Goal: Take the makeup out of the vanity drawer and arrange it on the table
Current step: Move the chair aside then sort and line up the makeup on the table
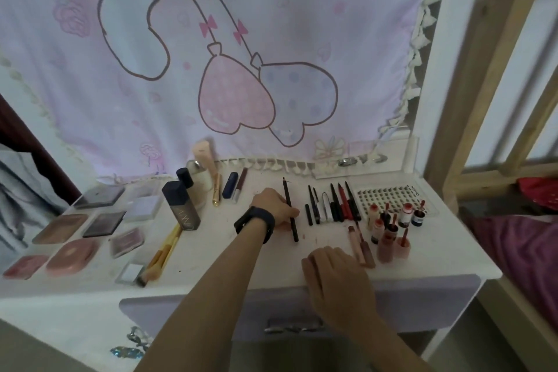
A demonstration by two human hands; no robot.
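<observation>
Left hand (273, 211) pinches the black pencil (289, 205), which lies front-to-back, far end toward the curtain (302, 24); pinching fingertips mostly hidden. Right hand (336, 279) rests loosely spread on the table (437, 254) edge.

The left hand (273, 208) grips the pencil (290, 199), and its thumb is hidden behind its own back. The right hand (335, 278) shows only its back; its fingertips fold under, so whether they hold anything cannot be told. Below it, the wrist covers part of the drawer handle (290, 328). Both forearms run off the bottom edge. Left of the left hand, the palettes (72, 255) are blurred and the bottle (184, 208) label is unreadable. Right of both hands, the tray (392, 196) print is too small to read, and the bed (519, 251) is cut off.
</observation>
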